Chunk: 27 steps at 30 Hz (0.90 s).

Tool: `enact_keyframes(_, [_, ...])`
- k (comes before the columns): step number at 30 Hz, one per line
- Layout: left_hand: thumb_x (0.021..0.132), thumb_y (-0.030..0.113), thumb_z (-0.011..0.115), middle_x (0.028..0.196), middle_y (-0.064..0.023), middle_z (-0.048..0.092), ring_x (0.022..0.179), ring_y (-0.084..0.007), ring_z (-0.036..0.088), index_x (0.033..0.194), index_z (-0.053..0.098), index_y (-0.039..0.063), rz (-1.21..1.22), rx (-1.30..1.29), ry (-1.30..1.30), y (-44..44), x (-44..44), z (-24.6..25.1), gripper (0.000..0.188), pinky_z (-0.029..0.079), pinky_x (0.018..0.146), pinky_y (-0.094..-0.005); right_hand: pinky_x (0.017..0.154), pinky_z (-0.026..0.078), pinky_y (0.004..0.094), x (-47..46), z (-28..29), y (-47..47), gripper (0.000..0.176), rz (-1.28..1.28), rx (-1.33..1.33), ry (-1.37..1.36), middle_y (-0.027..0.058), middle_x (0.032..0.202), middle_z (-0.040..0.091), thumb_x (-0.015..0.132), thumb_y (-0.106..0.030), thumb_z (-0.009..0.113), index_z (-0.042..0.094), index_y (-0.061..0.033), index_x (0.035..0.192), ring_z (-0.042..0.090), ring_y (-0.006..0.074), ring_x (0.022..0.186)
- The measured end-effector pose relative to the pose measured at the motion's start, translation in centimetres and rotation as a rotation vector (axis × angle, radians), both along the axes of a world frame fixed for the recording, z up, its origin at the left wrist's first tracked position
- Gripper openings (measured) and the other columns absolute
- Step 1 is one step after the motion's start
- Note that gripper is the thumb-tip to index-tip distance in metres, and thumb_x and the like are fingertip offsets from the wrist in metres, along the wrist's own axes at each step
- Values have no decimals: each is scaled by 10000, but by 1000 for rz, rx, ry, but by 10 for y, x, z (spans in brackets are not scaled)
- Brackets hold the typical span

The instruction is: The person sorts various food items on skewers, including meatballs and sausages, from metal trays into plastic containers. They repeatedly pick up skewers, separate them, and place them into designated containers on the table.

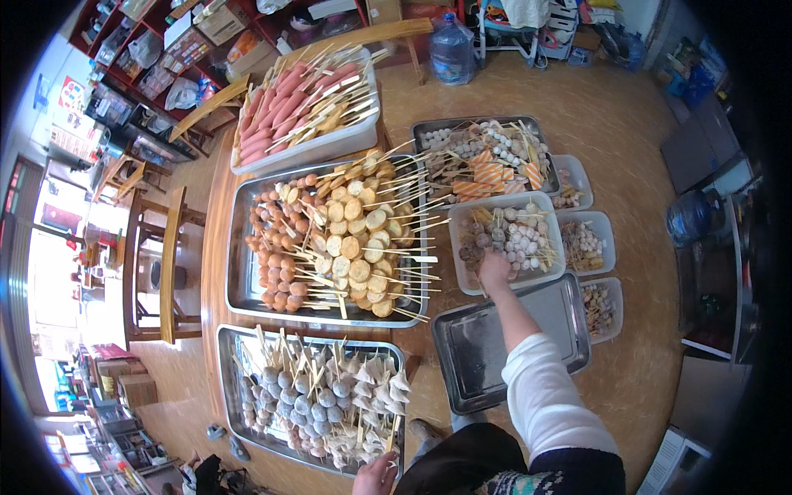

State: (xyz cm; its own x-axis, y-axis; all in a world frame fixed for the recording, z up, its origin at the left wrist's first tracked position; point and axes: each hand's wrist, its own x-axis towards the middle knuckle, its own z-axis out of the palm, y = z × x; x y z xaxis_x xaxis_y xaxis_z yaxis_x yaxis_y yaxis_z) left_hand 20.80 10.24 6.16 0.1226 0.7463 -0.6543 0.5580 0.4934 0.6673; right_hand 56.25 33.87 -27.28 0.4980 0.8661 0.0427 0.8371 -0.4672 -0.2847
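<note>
My right hand (496, 272) reaches down into a translucent plastic tub (455, 247) of skewered balls. Dark balls (473, 244) lie at its fingers and white balls (535, 238) beside them; its fingertips are partly hidden, so their grip is unclear. At the bottom edge of the view, my left hand (376, 473) is at the near corner of a steel tray (224, 371), its fingers closed around the stick of a skewer (391, 436). Grey ball skewers (303, 402) and pale, pointed dumpling-like skewers (377, 377) fill that tray.
On the wooden table (213, 247), another steel tray (235, 291) holds browned round slices and balls. Behind it stands a tub of sausages (278, 111). A steel tray without food (476, 346) lies below my right forearm. Small tubs (609, 241) line the right; a water bottle (451, 49) stands behind.
</note>
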Motion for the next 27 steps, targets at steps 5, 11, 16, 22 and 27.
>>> enact_keyframes(5, [788, 159, 544, 962, -173, 580, 875, -331, 555, 1121, 478, 35, -357, 118, 140, 0, -9, -9, 362, 444, 762, -388, 648, 473, 388, 31, -3, 41, 193, 162, -443, -202, 136, 858, 612, 761, -158, 480, 612, -35, 827, 593, 262, 805])
enact_keyframes(11, [794, 130, 521, 939, -169, 577, 858, -331, 544, 1096, 491, 30, -297, 305, 102, -11, -34, 1, 320, 425, 765, -393, 722, 436, 367, 12, 46, -10, 278, 119, 114, 420, 165, 928, 603, 812, -245, 513, 560, -53, 1007, 573, 309, 869])
enact_keyframes(16, [796, 130, 530, 904, -167, 583, 824, -326, 560, 1034, 531, 26, -187, 358, 113, -10, -89, 16, 260, 449, 734, -383, 473, 407, 214, -45, 118, -129, 144, -134, 164, 927, 23, 756, 571, 856, -99, 474, 561, -60, 964, 511, 89, 596])
enact_keyframes(22, [768, 64, 552, 798, -137, 589, 695, -258, 581, 896, 586, 11, 178, 523, 178, -4, -202, -8, 142, 469, 643, -328, 522, 401, 195, -177, 227, -209, 168, -86, 239, 937, 8, 746, 548, 842, -23, 463, 553, -64, 978, 482, 66, 620])
enact_keyframes(27, [711, 19, 580, 905, -147, 559, 857, -281, 543, 994, 537, 14, 417, 575, 225, 10, -316, -50, 285, 428, 754, -353, 602, 451, 272, -253, 271, -210, 114, 57, 189, 557, 88, 751, 604, 800, -65, 532, 575, -26, 899, 574, 161, 648])
